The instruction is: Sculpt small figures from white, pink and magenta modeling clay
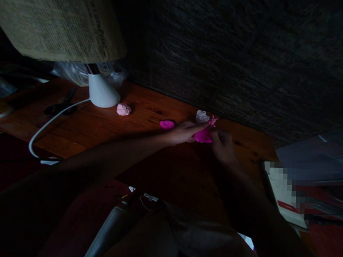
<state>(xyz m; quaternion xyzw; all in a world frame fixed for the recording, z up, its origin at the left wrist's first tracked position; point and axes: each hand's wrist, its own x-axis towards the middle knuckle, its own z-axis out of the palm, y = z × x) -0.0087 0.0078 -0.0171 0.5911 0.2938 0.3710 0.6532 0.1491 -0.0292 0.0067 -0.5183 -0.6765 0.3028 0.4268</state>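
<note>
A bright magenta piece (202,136), flat and soft-looking like modelling clay, sits between my hands just above the wooden table. My left hand (184,132) grips it from the left, thumb stretched across its top. At its right edge, the bent fingers of my right hand (223,146) pinch it; their tips are partly in shadow. Beyond the thumb are a whitish lumpy piece (202,116) and a small pink piece with thin spikes (213,121). Another magenta piece (167,124) lies by my left wrist. Farther left rests a pale pink lump (123,109).
A lamp (103,91) with a newsprint shade stands at the left, its white cable (52,120) looping over the table edge. Dark scissors (64,104) lie beside it. A dark wall (232,59) rises behind the table (145,101). A book-like object (281,192) is at the right.
</note>
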